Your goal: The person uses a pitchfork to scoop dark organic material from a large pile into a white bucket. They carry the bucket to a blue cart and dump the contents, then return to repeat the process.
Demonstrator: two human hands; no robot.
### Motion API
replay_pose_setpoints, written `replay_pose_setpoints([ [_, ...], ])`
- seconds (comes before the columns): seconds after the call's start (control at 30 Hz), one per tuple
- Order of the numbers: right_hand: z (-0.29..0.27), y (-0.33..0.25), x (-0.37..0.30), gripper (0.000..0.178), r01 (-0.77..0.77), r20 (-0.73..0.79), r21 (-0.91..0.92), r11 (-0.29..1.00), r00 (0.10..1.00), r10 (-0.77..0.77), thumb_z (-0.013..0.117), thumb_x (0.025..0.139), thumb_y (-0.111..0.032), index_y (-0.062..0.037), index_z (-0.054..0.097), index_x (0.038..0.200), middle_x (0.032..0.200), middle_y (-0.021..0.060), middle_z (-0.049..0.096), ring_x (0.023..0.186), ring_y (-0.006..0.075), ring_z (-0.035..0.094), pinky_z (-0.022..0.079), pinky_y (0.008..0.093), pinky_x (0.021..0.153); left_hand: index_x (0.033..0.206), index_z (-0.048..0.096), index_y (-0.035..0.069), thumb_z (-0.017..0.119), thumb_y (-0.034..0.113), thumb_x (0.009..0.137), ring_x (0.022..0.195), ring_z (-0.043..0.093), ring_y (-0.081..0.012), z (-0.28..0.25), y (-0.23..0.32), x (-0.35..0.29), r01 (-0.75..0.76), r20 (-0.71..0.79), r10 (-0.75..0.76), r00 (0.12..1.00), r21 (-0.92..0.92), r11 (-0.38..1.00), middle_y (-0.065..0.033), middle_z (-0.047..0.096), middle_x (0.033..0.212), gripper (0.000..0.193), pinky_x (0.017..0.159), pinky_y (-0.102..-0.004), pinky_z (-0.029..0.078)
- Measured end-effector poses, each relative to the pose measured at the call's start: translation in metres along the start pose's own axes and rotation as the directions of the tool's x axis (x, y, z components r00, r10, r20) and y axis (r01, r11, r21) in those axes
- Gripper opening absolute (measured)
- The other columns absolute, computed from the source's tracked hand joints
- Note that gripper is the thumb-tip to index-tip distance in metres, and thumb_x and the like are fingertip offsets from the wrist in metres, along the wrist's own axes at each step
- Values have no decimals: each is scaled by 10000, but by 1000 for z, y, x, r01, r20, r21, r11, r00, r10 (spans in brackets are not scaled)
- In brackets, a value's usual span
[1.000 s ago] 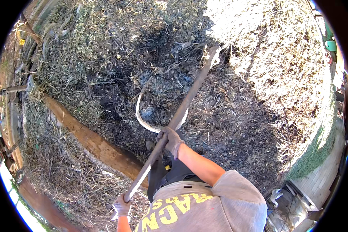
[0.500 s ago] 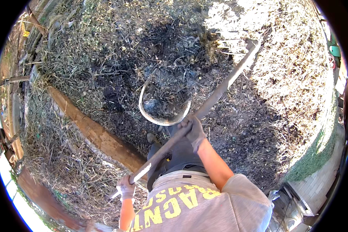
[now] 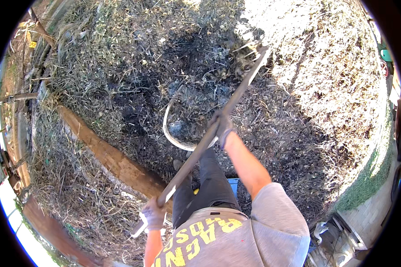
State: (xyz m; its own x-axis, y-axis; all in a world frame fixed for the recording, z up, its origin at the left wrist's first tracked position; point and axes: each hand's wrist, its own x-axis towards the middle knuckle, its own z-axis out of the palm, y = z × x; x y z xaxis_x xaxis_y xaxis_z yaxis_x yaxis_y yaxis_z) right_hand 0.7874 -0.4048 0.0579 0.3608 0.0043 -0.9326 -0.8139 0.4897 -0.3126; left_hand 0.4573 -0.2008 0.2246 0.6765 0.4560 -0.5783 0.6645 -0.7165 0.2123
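Both of my gloved hands are wrapped round the long wooden handle of a rake (image 3: 196,153), which slants from lower left to upper right. My left hand (image 3: 154,214) is closed on its near end, beside my hip. Farther along the shaft, my right hand (image 3: 223,124) grips it near the middle. Pale prongs at the rake's far end sit in a clump of dry plant litter at the edge of the sunlit patch; the exact shape of its head is hard to make out. Below the shaft lies a curved pale hoop (image 3: 166,122), partly covered by the handle and my right hand.
A thick brown log (image 3: 109,153) lies on the left beside my legs. Dark, trampled litter (image 3: 280,164) and dry straw (image 3: 338,66) spread over the ground. Part of a blue object (image 3: 234,183) shows beside my leg. Paving (image 3: 370,213) borders the right side.
The rake's head has swung left and drawn closer with the litter at its prongs. My right hand has moved farther forward, and my left hand slightly right.
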Motion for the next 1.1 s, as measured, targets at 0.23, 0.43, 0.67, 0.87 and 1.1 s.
replay_pose_setpoints([
  [0.23,1,179,-132,141,-510,108,-15,860,854,509,636,770,-84,-25,525,834,683,104,539,605,242,574,537,408,605,1046,617,33,736,131,603,872,636,-336,-11,-201,-194,360,168,-346,923,-57,931,-178,646,931,469,817,-400,497],
  [0.43,24,51,-74,140,-43,121,-93,995,991,54,628,772,-137,-50,520,792,634,70,512,587,233,531,510,409,595,898,616,95,729,171,654,797,603,-374,84,-93,-68,163,-39,-170,985,-135,977,-144,631,831,279,733,-456,472],
  [0.67,63,-77,56,108,252,63,-319,913,968,-245,578,846,-146,-90,528,768,587,35,495,468,173,489,475,314,482,955,609,102,642,286,783,819,637,-382,69,72,74,71,171,-30,985,-239,968,-169,663,849,254,716,-466,502],
  [0.87,27,65,51,120,21,-17,-174,984,1000,-24,569,823,-164,-76,522,756,569,53,480,461,198,475,485,362,480,981,604,102,695,297,716,829,640,-371,48,-50,-4,179,256,-153,955,-80,981,-170,662,845,341,717,-459,502],
  [1.1,38,50,83,139,47,-5,-324,945,999,-51,583,831,-178,-78,508,769,571,68,492,471,224,492,488,384,474,942,590,82,647,240,734,788,649,-382,55,-39,24,61,214,-44,976,-71,996,-191,662,815,268,704,-484,499],
])
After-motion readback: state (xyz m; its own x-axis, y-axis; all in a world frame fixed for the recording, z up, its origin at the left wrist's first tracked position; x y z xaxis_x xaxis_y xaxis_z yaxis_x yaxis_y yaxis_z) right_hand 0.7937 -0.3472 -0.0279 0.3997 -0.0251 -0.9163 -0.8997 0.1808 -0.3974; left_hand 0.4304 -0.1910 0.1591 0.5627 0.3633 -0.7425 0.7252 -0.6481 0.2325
